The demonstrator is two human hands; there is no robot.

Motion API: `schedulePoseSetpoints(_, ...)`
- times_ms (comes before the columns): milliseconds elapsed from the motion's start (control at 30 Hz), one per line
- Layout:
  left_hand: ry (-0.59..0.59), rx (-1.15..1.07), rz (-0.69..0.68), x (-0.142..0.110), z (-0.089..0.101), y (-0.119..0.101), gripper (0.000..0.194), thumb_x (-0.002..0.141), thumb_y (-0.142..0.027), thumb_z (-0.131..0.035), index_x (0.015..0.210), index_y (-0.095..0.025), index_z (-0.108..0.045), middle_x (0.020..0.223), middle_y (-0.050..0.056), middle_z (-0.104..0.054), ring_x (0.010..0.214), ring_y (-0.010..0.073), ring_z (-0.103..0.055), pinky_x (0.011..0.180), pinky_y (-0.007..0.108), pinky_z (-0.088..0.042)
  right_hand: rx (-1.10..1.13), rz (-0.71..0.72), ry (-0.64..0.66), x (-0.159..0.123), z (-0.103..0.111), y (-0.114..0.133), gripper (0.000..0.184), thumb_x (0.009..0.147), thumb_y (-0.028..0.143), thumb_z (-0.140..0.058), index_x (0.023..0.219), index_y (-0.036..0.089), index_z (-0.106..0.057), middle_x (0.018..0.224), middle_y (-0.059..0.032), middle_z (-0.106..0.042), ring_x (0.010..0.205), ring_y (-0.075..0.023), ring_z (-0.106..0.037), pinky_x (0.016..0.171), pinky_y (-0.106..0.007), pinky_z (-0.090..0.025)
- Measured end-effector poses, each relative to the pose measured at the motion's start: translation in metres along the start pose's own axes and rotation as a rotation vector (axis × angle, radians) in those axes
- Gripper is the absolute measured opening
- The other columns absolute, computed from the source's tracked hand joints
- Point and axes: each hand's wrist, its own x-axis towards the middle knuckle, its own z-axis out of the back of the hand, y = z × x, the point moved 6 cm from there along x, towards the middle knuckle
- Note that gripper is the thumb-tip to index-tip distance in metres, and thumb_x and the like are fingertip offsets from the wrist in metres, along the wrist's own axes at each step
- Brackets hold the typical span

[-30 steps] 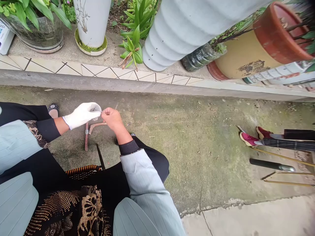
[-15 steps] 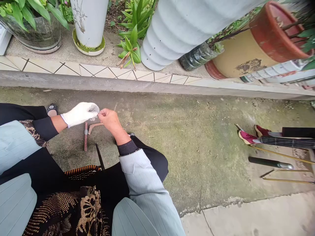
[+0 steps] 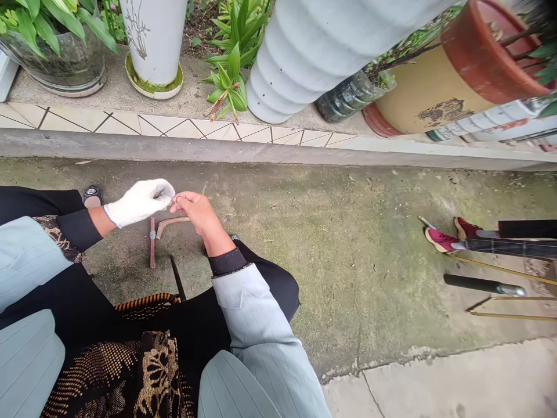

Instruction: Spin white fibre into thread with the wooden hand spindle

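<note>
My left hand (image 3: 141, 203) wears a white knitted glove, its fingers curled round toward the thumb. At its fingertips, my bare right hand (image 3: 194, 210) is closed in a pinch. Whatever lies between the fingers is too small to make out. Just below the hands, a straight brown stick (image 3: 152, 247) with a greyish band near its top lies over the concrete. Beside it a bent, paler stick (image 3: 167, 223) runs partly behind my right hand.
My knees are spread over a seat with an orange-and-black woven edge (image 3: 145, 302). Potted plants, including a white pot (image 3: 152, 46), line a tiled ledge (image 3: 174, 126) ahead. At right are another person's red shoes (image 3: 439, 239) and a dark tube (image 3: 483, 284).
My right hand has shifted slightly, its fingers turning a little at the glove's fingertips. The gloved hand's curl has opened slightly. The view has moved a little.
</note>
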Motion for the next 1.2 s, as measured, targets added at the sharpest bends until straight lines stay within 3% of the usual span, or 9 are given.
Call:
schedulePoseSetpoints(133,-0.01,0.033,-0.022,-0.002,0.002,-0.005,0.027,0.08,-0.031,-0.049,0.094,-0.014,-0.065,0.088,0.004,-0.068,0.078,0.017,-0.06,0.074,0.027,-0.045,0.191,-0.145,0.046,-0.005,-0.005,-0.004,0.009,0.083,0.018,-0.056,0.078,0.015,-0.061,0.061,0.0009,-0.067,0.059,-0.0081,-0.064,0.066,-0.022,-0.052)
schedulePoseSetpoints(333,0.036,0.134,-0.011,-0.002,0.004,-0.013,0.029,0.082,-0.032,-0.047,0.097,-0.016,-0.065,0.095,0.006,-0.068,0.082,0.0191,-0.061,0.077,0.029,-0.047,0.285,-0.167,0.086,-0.006,-0.009,-0.007,0.008,0.083,0.017,-0.06,0.076,0.014,-0.06,0.062,-0.0004,-0.069,0.06,-0.0104,-0.067,0.067,-0.025,-0.056)
schedulePoseSetpoints(533,0.006,0.115,-0.019,-0.001,0.005,-0.01,0.026,0.079,-0.031,-0.052,0.095,-0.016,-0.066,0.096,0.006,-0.068,0.086,0.0206,-0.063,0.08,0.031,-0.048,0.228,-0.119,0.045,-0.006,-0.011,-0.003,0.011,0.083,0.01,-0.053,0.075,0.014,-0.059,0.061,0.0,-0.068,0.059,-0.0094,-0.067,0.069,-0.026,-0.055)
schedulePoseSetpoints(767,-0.219,0.0,0.0,-0.007,0.004,0.004,0.024,0.079,-0.031,-0.054,0.092,-0.014,-0.065,0.092,0.007,-0.069,0.083,0.0201,-0.064,0.079,0.032,-0.05,0.112,0.113,-0.072,-0.007,-0.014,0.01,0.008,0.079,0.011,-0.054,0.075,0.017,-0.057,0.061,0.0028,-0.066,0.062,-0.0096,-0.065,0.074,-0.026,-0.053)
schedulePoseSetpoints(933,-0.287,-0.055,-0.054,-0.009,0.004,0.009,0.02,0.079,-0.031,-0.057,0.088,-0.015,-0.065,0.09,0.007,-0.068,0.082,0.0192,-0.064,0.079,0.033,-0.05,-0.04,0.229,-0.105,-0.011,-0.01,0.018,0.006,0.078,0.015,-0.055,0.074,0.018,-0.059,0.066,0.0027,-0.068,0.07,-0.0113,-0.066,0.077,-0.026,-0.051)
schedulePoseSetpoints(1033,-0.29,-0.071,-0.084,-0.008,0.005,0.011,0.019,0.078,-0.031,-0.058,0.086,-0.016,-0.065,0.089,0.006,-0.068,0.081,0.019,-0.063,0.078,0.033,-0.05,-0.035,0.221,-0.065,-0.009,-0.008,0.017,0.006,0.076,0.016,-0.057,0.073,0.018,-0.061,0.068,0.0019,-0.068,0.07,-0.0118,-0.066,0.076,-0.027,-0.051)
schedulePoseSetpoints(1200,-0.308,-0.031,-0.085,-0.008,0.008,0.012,0.02,0.078,-0.034,-0.058,0.085,-0.016,-0.065,0.088,0.006,-0.067,0.081,0.0195,-0.063,0.079,0.033,-0.05,0.199,0.147,-0.003,-0.007,-0.011,0.013,0.003,0.077,0.019,-0.059,0.076,0.017,-0.061,0.067,0.0002,-0.069,0.067,-0.0106,-0.066,0.075,-0.027,-0.053)
